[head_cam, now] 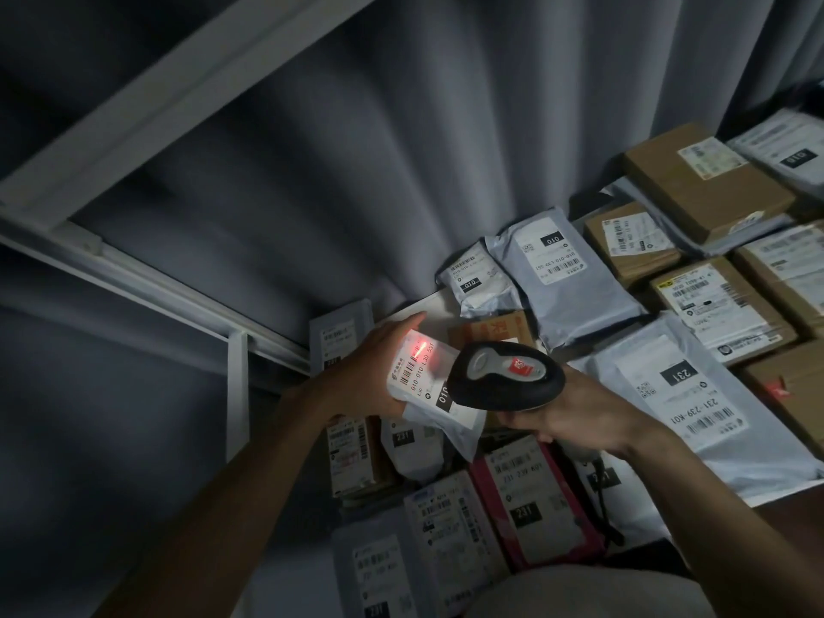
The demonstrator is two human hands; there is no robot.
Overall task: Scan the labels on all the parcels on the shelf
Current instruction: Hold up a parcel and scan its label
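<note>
My left hand (372, 368) holds up a small grey mailer parcel (446, 417) by its left edge, its white label marked 010 facing me. A red scan line glows on that label (417, 356). In my right hand (575, 417) I grip a black and grey barcode scanner (506, 376), whose head points left at the label, close above it. Many more parcels lie on the white shelf (428, 307): grey mailers marked 010 (566, 278) and 231 (677, 390), and brown boxes (700, 180) with labels.
A lower shelf level holds more parcels, among them a pink one (530, 501) and several grey bags marked 231. A white shelf frame (236, 394) stands at the left and a grey curtain (356, 149) hangs behind. The scanner's cable (604, 497) hangs down.
</note>
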